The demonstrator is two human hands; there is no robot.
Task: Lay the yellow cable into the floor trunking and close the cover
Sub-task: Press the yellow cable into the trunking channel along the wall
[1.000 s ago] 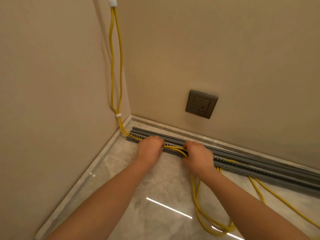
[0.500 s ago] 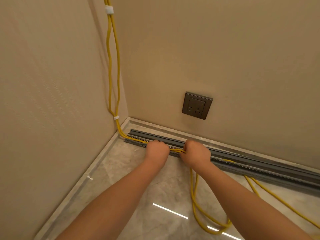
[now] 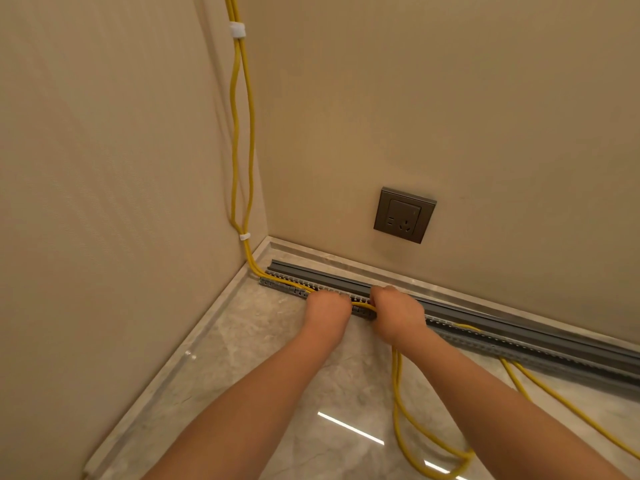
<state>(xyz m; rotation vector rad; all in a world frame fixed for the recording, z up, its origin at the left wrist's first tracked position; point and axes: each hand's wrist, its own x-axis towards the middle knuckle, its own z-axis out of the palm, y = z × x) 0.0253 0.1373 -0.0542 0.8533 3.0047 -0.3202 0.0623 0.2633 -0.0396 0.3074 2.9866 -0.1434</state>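
A doubled yellow cable [image 3: 242,140] runs down the wall corner, held by two white ties, and enters the left end of the grey slotted floor trunking [image 3: 540,351] along the back wall. My left hand [image 3: 327,306] and my right hand [image 3: 398,313] sit close together on the trunking, both closed over the cable and pressing it into the channel. A short yellow stretch shows between them. Behind the trunking lies its grey cover [image 3: 346,278], off the channel. Below my right hand the cable hangs out in a loose loop on the floor.
A dark wall socket [image 3: 404,215] sits above the trunking on the back wall. A pale marble skirting [image 3: 166,379] borders the glossy marble floor along both walls. More slack yellow cable trails across the floor at the lower right.
Both hands have shifted slightly to the right along the trunking and come closer together. More cable lies in the channel to the left. The view has tilted up a little.
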